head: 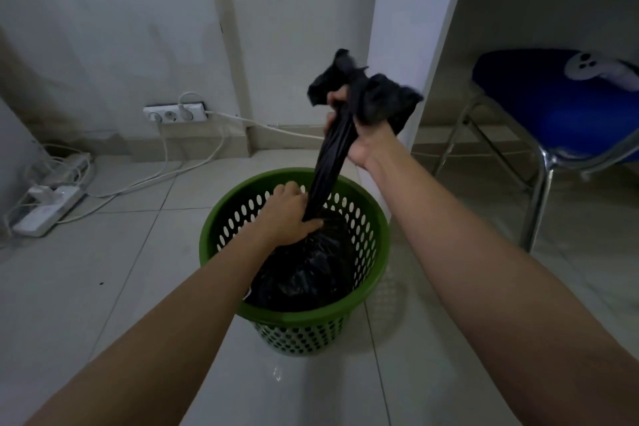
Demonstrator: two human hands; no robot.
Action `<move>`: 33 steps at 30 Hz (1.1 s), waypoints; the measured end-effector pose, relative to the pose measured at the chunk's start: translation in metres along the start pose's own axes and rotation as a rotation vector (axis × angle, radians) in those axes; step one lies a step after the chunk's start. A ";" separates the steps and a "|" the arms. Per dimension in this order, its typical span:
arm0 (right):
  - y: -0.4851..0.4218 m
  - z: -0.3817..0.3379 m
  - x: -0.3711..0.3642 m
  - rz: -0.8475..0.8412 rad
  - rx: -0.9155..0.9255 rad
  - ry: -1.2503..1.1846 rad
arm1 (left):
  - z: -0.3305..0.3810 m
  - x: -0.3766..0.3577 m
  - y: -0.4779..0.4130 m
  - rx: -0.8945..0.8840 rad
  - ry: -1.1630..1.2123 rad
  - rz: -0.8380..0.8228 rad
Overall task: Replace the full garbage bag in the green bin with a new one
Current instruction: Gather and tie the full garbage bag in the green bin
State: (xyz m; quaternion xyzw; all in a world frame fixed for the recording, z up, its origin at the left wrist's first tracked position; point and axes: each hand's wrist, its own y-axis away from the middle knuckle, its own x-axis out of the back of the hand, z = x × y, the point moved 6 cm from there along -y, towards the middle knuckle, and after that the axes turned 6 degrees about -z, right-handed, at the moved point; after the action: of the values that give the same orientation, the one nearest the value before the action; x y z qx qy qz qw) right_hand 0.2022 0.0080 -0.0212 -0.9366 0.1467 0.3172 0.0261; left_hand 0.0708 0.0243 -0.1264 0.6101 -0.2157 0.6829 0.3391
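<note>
A green perforated bin stands on the tiled floor in the middle of the view. Inside it sits a full black garbage bag, its top gathered into a stretched neck that rises up and to the right. My right hand grips the top of that neck above the bin, with loose black plastic bunched over its fingers. My left hand is closed around the base of the neck, just above the bag's bulging body inside the bin.
A blue chair with chrome legs stands at the right under a white desk panel. Power strips and white cables lie on the floor at the left, below a wall socket. Bare tiles surround the bin.
</note>
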 end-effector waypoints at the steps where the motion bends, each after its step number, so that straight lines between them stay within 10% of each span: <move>1: 0.000 -0.006 0.002 0.014 0.018 -0.032 | -0.004 0.004 0.004 0.058 -0.072 -0.048; 6: 0.008 -0.008 0.003 0.057 0.056 -0.092 | 0.002 0.045 0.023 0.277 0.864 -0.510; 15: 0.030 0.014 -0.047 -0.111 -0.048 -0.193 | 0.021 0.055 0.025 0.408 1.878 -0.587; 18: 0.039 0.035 -0.047 -0.060 -0.115 -0.267 | 0.031 0.070 0.018 0.392 2.095 -0.365; 24: 0.052 0.035 -0.007 0.010 -0.106 -0.256 | -0.028 0.052 0.015 0.733 2.110 -0.080; 33: 0.055 0.051 0.013 0.145 -0.190 -0.065 | -0.024 0.063 0.016 0.437 1.312 -0.311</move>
State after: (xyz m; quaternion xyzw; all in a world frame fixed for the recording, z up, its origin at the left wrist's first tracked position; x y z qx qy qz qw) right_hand 0.1660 -0.0407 -0.0671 -0.9110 0.1826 0.3608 -0.0809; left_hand 0.0409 0.0433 -0.0671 0.1506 0.2648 0.8809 0.3623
